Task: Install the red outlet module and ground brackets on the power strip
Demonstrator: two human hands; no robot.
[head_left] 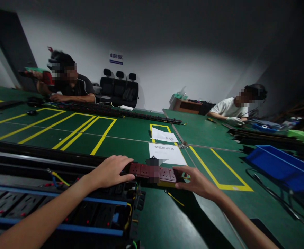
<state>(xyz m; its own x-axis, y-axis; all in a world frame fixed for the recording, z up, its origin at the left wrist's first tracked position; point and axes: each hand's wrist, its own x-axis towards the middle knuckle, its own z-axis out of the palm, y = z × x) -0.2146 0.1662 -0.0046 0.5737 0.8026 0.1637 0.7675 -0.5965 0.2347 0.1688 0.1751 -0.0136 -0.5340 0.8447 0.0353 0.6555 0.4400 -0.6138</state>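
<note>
A dark red row of socket modules (139, 169) lies in a long black power strip in front of me. My left hand (112, 172) is closed over the strip, with its thumb along the near side and its fingers on the far side by the modules. At the strip's right end, my right hand (192, 180) pinches the outermost module between thumb and fingers. A short yellow wire (175, 199) with a dark tip lies on the table below the modules. More black socket strips (89, 212) with blue edging sit under my left forearm.
White printed sheets (164, 153) lie just beyond the strip on the green table (131, 136) with yellow taped outlines. A blue bin (282, 169) and a dark cable (274, 193) are at right. Two people sit across the table, one far left, one far right.
</note>
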